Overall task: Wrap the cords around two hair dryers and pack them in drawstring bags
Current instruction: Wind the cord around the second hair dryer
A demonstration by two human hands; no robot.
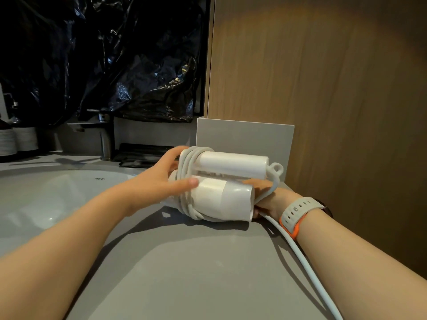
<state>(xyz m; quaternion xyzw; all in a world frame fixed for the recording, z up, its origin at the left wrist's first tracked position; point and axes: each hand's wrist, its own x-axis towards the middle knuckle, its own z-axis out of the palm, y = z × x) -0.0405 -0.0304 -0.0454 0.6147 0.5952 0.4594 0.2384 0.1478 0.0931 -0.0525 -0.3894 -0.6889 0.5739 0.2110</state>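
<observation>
Head view: the folded hair dryer (221, 195) hovers just over the bench (184, 273) near its far right corner. The left hand (159, 179) clamps thumb and fingers across the coiled end, likely to pin the loops. The right hand (270, 202) sits behind the nozzle; its fingers are hidden, so I cannot tell their grip. The loose cord (300, 252) trails off the near right edge, unwound.
</observation>
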